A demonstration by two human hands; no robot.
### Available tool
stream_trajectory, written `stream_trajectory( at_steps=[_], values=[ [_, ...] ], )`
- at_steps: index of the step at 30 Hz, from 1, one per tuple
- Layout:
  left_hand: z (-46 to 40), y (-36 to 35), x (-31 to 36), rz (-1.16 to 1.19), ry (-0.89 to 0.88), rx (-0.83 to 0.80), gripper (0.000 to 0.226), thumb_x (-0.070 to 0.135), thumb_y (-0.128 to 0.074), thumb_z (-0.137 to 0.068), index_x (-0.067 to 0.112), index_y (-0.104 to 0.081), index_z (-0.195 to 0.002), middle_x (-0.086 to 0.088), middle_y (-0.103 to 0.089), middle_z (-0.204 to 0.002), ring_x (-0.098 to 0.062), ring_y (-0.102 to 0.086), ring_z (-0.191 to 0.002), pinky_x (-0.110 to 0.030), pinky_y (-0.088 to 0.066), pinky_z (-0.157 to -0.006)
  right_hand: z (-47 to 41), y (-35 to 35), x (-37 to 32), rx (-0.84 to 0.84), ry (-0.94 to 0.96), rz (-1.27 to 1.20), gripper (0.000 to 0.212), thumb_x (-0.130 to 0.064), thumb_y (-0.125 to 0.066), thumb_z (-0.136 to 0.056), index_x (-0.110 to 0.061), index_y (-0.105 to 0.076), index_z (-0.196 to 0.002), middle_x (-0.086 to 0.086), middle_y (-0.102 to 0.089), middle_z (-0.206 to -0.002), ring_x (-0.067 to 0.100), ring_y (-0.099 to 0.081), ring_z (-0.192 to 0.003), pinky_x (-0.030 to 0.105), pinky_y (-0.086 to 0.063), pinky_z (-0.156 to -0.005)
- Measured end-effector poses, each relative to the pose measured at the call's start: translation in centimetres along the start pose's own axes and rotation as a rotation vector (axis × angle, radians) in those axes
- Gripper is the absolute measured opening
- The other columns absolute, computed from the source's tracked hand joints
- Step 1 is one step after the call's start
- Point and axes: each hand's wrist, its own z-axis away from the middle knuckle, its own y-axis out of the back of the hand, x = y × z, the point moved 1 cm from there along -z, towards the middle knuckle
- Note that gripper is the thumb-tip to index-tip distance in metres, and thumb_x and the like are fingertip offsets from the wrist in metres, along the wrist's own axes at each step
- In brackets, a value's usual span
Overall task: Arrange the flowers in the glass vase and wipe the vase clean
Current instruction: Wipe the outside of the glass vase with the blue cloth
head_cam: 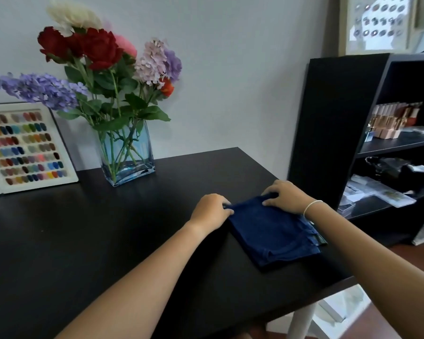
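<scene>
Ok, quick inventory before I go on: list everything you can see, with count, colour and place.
table: one, black, underneath everything
vase: one, clear bluish glass, back of table
flowers: one bunch, red, purple, pink, white, standing in vase
colour chart: one, white frame, left of vase
cloth: one, dark blue, folded, right side of table
shelf unit: one, black, right of table
left hand: pinches cloth's far left corner
right hand: grips cloth's far edge
</scene>
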Motion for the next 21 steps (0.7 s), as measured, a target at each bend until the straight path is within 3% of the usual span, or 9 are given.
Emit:
stream_trajectory(
  at_steps=[4,8,12,16,18,21],
  values=[
    [0.3,0.7,-0.4,0.074,0.022,-0.028,0.012,0.021,-0.063,-0.082,0.011,-0.069,-0.082,0.000,-0.067,-0.088,-0.011,-0.059,-0.077,-0.022,-0.042,-0.068,-0.5,0.1,-0.5,0.008,0.025,-0.017,0.017,-0.025,-0.062,-0.082,-0.015,-0.064,-0.096,0.003,-0.045,-0.103,0.016,-0.042,-0.097,0.028,-0.034,-0.089],
    [0.8,2.6,-1.4,0.154,0.036,0.006,0.011,0.021,-0.063,-0.082,0.022,-0.063,-0.071,0.007,-0.063,-0.081,-0.004,-0.056,-0.072,-0.014,-0.036,-0.061,-1.0,0.0,-2.1,0.046,0.105,-0.143,0.007,-0.020,-0.058,-0.085,-0.015,-0.059,-0.089,0.003,-0.053,-0.102,0.021,-0.051,-0.096,0.028,-0.038,-0.085],
    [0.9,5.8,-3.1,0.168,0.056,0.106,0.005,0.019,-0.061,-0.084,0.018,-0.065,-0.081,0.007,-0.062,-0.086,-0.007,-0.055,-0.081,-0.019,-0.036,-0.072,-2.2,0.1,-5.5,0.119,0.189,-0.279,0.003,-0.016,-0.055,-0.086,-0.016,-0.054,-0.084,0.000,-0.058,-0.086,0.017,-0.053,-0.083,0.024,-0.038,-0.069],
    [1.5,9.8,-5.5,0.150,0.062,0.215,0.009,0.019,-0.059,-0.085,0.013,-0.065,-0.087,0.003,-0.063,-0.091,-0.011,-0.056,-0.087,-0.018,-0.034,-0.071,-4.2,0.1,-9.8,0.192,0.278,-0.451,0.004,-0.011,-0.057,-0.085,-0.016,-0.057,-0.086,0.000,-0.059,-0.088,0.013,-0.053,-0.082,0.025,-0.040,-0.072],
    [2.1,11.5,-6.9,0.162,0.071,0.269,0.011,0.016,-0.058,-0.085,0.010,-0.066,-0.091,0.000,-0.065,-0.095,-0.014,-0.057,-0.090,-0.019,-0.036,-0.073,-5.2,-0.2,-11.8,0.193,0.302,-0.593,0.006,-0.009,-0.058,-0.084,-0.013,-0.060,-0.088,0.000,-0.061,-0.088,0.009,-0.055,-0.080,0.019,-0.046,-0.069],
    [2.9,13.7,-9.1,0.169,0.069,0.365,0.011,0.013,-0.060,-0.084,0.011,-0.066,-0.093,0.003,-0.062,-0.094,-0.009,-0.054,-0.087,-0.009,-0.034,-0.065,-6.8,-1.4,-14.6,0.175,0.299,-0.761,0.011,-0.009,-0.060,-0.083,-0.007,-0.064,-0.094,0.005,-0.064,-0.092,0.012,-0.058,-0.083,0.018,-0.048,-0.072]
  ],
)
